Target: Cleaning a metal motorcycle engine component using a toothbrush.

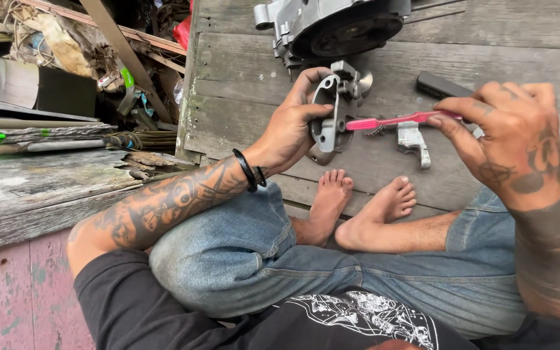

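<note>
My left hand point(291, 126) grips a small grey cast-metal engine part point(333, 113) and holds it upright above my crossed legs. My right hand point(510, 139) pinches the handle of a pink toothbrush point(393, 120), held level, with its bristle end touching the face of the metal part. Behind the brush, a second small grey metal piece point(413, 140) lies on the wooden boards point(241, 97). I sit cross-legged in jeans, bare feet point(364, 207) below the hands.
A large grey engine casing point(335, 26) rests on the boards at the top. A dark flat object point(441, 85) lies to the right of it. Scrap wood, rods and debris point(66, 58) pile up on the left beyond the boards' edge.
</note>
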